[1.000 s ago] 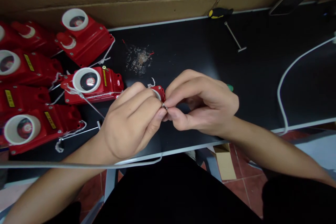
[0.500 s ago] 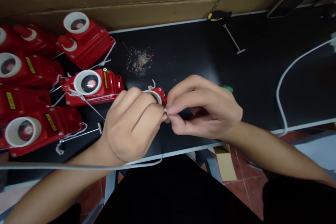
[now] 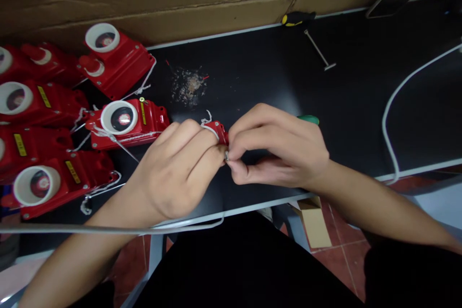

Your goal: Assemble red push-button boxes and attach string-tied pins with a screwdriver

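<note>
My left hand (image 3: 184, 168) and my right hand (image 3: 277, 149) meet over the front of the black table, fingertips almost touching. Between them is a tiny pale, greyish piece (image 3: 226, 155), too small to name. My right thumb and forefinger pinch it. The left fingers are curled, and their tips are turned away, so what they grip is hidden. Just behind my hands, a red box (image 3: 216, 129) with a white ring and a bit of white cord shows in part. Left of it sits another red box (image 3: 155, 118) with a round white-rimmed window and white cord.
Several more red boxes (image 3: 122, 70) crowd the table's left side. Crumbs of debris (image 3: 191, 85) lie behind my hands. A yellow-black screwdriver (image 3: 298, 19), a metal T-shaped rod (image 3: 319, 50) and a green handle (image 3: 309, 119) are to the right. A white cable (image 3: 391, 106) curves at far right.
My hands stay together with the small piece between the fingertips. The view has tilted slightly, and the left hand has shifted a little left.
</note>
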Available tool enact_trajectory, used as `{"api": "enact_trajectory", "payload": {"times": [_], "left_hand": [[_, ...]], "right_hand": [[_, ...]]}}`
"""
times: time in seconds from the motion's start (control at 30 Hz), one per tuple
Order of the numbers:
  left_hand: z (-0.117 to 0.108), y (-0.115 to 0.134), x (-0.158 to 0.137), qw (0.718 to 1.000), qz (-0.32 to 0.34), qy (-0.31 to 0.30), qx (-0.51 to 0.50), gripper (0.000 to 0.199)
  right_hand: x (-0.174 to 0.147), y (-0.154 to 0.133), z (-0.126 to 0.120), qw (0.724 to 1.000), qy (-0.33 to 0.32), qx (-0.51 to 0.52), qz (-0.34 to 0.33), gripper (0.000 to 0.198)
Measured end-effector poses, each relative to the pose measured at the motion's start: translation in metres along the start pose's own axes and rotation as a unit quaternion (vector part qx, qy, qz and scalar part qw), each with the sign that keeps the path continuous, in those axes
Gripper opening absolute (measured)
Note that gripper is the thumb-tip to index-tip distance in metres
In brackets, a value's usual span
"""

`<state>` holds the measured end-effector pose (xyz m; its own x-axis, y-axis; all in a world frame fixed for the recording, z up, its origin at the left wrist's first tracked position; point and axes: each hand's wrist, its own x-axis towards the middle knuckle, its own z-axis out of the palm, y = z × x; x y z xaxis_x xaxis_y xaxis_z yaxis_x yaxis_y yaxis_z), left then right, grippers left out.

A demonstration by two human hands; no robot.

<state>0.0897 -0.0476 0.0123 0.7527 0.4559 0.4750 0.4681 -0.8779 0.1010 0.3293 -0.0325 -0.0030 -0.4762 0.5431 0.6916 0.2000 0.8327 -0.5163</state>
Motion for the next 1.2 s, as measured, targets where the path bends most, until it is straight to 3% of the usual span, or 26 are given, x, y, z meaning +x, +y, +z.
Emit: {"api": "enact_trajectory", "payload": {"times": [0.27,0.53,0.8,0.97,1.2], "left_hand": [[0.0,0.003,0.001,1.0,0.011,0.01,-0.01,0.024],[0.006,0.011,0.001,0.998,-0.019,0.036,-0.049,0.013],[0.005,0.005,-0.002,0.999,0.001,0.027,-0.016,0.016],[0.004,0.003,0.0,0.999,-0.011,0.02,-0.034,0.016],[0.006,-0.002,0.002,0.999,0.002,0.038,-0.032,0.016]], "right_hand": [[-0.006,-0.006,0.0,1.0,-0.005,-0.014,0.006,0.014],[-0.004,-0.008,-0.001,1.0,0.002,-0.016,0.009,0.018],[-0.005,-0.011,0.001,0.999,0.003,-0.023,0.038,0.017],[0.002,-0.006,-0.003,1.0,0.002,-0.012,0.023,0.012],[-0.001,-0.005,-0.008,0.999,-0.021,0.037,0.029,0.026]]}}
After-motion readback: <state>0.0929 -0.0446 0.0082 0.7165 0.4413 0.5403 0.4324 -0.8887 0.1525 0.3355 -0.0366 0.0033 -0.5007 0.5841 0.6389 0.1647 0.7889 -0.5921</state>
